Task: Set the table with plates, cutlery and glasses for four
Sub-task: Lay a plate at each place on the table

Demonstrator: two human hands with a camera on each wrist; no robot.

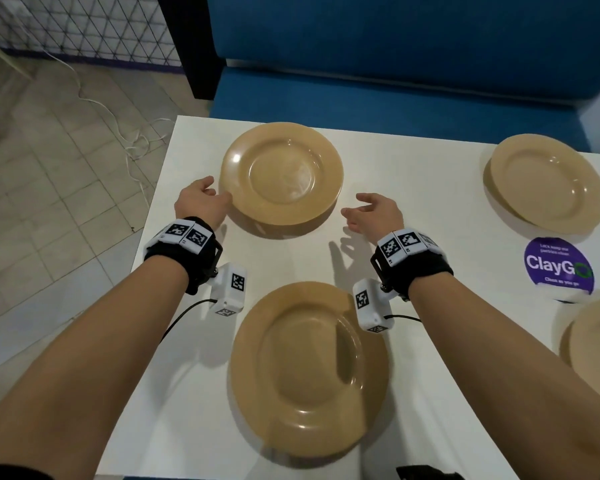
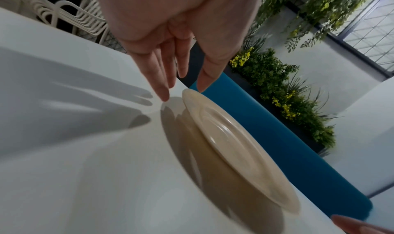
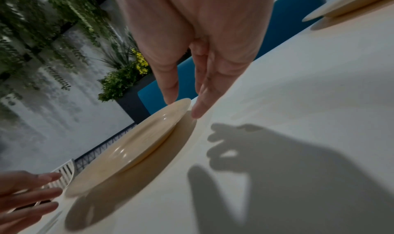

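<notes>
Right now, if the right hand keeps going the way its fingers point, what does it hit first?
Probably the far-left plate: the right hand points left at its near-right rim, open and empty, with bare table between them. The gap is hard to judge.

Four tan round plates lie flat and right side up on the white table (image 1: 413, 188). Far-left plate (image 1: 281, 173) sits near the far edge, near-left plate (image 1: 309, 370) by the near edge, far-right plate (image 1: 548, 183) and near-right plate (image 1: 596, 336) toward the right edge, the last partly out of view.
</notes>
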